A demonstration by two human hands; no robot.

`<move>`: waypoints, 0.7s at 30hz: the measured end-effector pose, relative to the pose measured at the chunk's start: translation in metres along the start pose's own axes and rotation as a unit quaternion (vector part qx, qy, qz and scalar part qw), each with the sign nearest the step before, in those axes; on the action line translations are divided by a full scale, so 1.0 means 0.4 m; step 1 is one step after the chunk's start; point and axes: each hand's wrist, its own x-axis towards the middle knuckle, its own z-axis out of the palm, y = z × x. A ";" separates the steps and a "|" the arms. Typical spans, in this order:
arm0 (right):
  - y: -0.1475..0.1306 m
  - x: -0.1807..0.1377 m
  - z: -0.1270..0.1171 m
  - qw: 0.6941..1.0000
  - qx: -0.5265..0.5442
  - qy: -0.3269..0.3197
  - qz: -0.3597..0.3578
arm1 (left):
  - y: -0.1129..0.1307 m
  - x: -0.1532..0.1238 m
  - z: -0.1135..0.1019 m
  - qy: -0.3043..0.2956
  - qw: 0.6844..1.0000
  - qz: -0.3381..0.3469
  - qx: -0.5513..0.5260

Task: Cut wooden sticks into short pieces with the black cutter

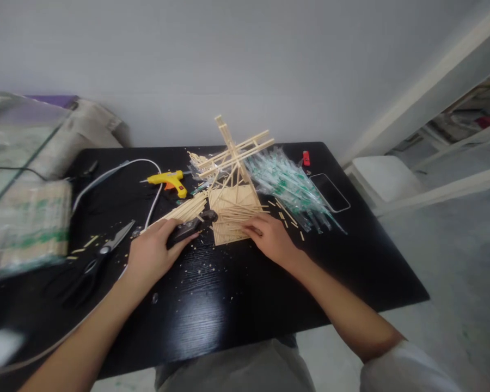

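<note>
My left hand (pixel 153 247) is closed round a dark pliers-like tool (pixel 185 230); its head points right, at the left edge of a square base of wooden sticks (pixel 224 238). A loose heap of thin wooden sticks (pixel 240 213) lies across this base. Over the heap's right end, my right hand (pixel 271 239) has its thumb and forefinger pinched together at the sticks. Whether one is between the fingertips is too small to tell. Behind the heap rises a stick-built frame (pixel 234 155) with crossed arms. More sticks (pixel 183 209) lie bundled beyond my left hand.
A yellow glue gun (pixel 169 181) and open scissors (pixel 106 250) lie left, near a white cable (pixel 153 204). Clear-and-green wrappers (pixel 289 182), a phone (pixel 330 192) and a red object (pixel 306 158) lie right. Stick offcuts and crumbs dot the black table (pixel 261 294).
</note>
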 end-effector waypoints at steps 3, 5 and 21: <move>-0.007 -0.003 0.006 0.999 -0.035 -0.003 -0.026 | 0.006 -0.008 0.001 -0.023 0.999 -0.001 -0.033; -0.008 -0.003 0.010 0.998 -0.042 -0.006 -0.035 | 0.009 -0.010 -0.001 -0.042 0.998 -0.005 -0.056; -0.032 -0.007 0.017 0.999 0.015 0.015 -0.030 | 0.031 -0.010 -0.009 -0.093 0.992 -0.011 -0.088</move>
